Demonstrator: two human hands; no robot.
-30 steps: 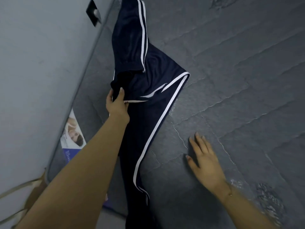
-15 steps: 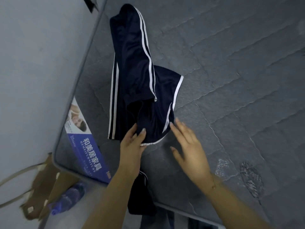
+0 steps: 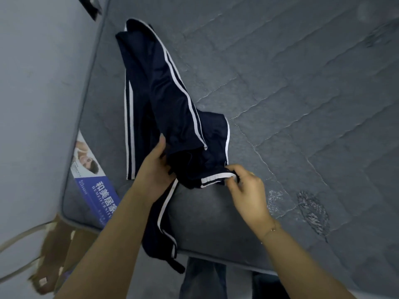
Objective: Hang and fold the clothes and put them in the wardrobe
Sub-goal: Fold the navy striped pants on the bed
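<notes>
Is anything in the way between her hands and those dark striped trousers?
Nothing visible. Both hands are already on the trousers: the left hand grips the bunched fabric, and the right hand pinches a white-striped edge. The wardrobe is out of view.

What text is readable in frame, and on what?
"和美居家": large white characters on the blue label at the mattress corner; the last character is partly hidden by the left arm.
Small Latin line under those characters: too blurred to read.
Small print on the label's white part, beside the photo: too small to read.
Navy striped garment: no text visible.
</notes>
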